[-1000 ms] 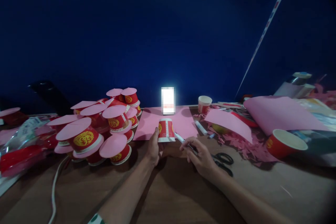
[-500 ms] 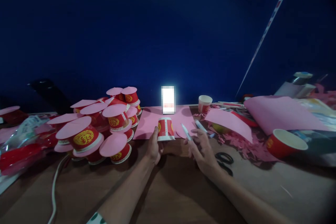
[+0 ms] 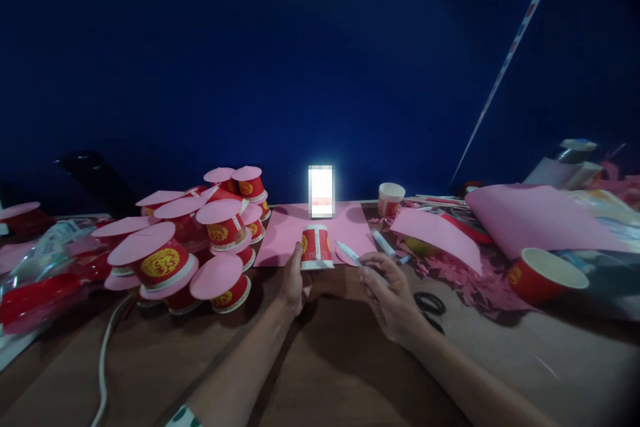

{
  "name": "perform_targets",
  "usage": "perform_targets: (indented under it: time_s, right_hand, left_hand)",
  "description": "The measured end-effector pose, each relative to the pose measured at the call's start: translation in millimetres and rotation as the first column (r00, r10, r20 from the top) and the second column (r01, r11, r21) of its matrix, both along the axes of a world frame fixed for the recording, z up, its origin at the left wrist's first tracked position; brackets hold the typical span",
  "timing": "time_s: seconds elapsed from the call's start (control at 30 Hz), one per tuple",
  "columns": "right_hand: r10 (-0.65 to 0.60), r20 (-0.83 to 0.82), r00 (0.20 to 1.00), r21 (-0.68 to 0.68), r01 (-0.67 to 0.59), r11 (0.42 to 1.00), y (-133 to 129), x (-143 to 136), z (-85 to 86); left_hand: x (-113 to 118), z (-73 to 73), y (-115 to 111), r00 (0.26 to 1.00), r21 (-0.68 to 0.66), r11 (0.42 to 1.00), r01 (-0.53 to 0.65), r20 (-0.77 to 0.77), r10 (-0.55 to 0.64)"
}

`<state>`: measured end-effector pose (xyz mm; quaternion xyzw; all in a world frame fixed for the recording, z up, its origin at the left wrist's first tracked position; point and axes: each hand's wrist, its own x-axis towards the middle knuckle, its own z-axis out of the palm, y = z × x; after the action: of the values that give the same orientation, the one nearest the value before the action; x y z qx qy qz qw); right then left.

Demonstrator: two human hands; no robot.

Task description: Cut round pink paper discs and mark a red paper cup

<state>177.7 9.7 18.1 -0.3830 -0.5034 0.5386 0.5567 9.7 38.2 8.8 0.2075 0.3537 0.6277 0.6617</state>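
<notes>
A red and white paper cup [image 3: 317, 247] is upside down in my left hand [image 3: 294, 280], whose fingers are wrapped round its left side. My right hand [image 3: 390, 290] pinches a white pen-like tool [image 3: 349, 253], its tip pointing up and left toward the cup without touching it. Behind the cup a pink paper sheet [image 3: 280, 237] lies on the table. Part of a small rounded pink piece shows beneath the tool, right of the cup.
Several red cups with pink paper discs [image 3: 220, 221] are stacked at the left. Black-handled scissors [image 3: 430, 303] lie beside my right wrist. Pink scraps [image 3: 480, 283], an open red cup [image 3: 545, 273] and a white cable [image 3: 103, 360] are on the table. A bright, blurred-out screen [image 3: 321, 190] stands behind.
My right hand has shifted slightly right, and the tool in it has tilted flatter, its tip lower and nearer the cup. My left hand and the cup have hardly moved.
</notes>
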Motion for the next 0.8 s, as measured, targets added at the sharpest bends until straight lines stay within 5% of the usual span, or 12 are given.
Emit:
perform_targets:
  time_s: [0.3, 0.63, 0.8]
  right_hand:
    - [0.03, -0.243, 0.97, -0.085, -0.052, 0.995, 0.2, -0.7, 7.9]
    - [-0.02, -0.19, 0.982, -0.079, 0.005, 0.997, 3.9, -0.8, 2.6]
    - [0.007, -0.125, 0.992, -0.055, -0.014, 0.998, 5.8, 0.2, -5.0]
  left_hand:
    - [1.9, 4.5, -0.7, 0.999, -0.007, 0.999, -0.038, -0.018, 0.038]
    - [3.6, -7.9, 2.7, 1.0, 0.143, 0.99, 0.019, 0.006, -0.02]
    - [2.8, -9.6, -0.3, 0.994, 0.108, 0.992, 0.058, -0.095, -0.047]
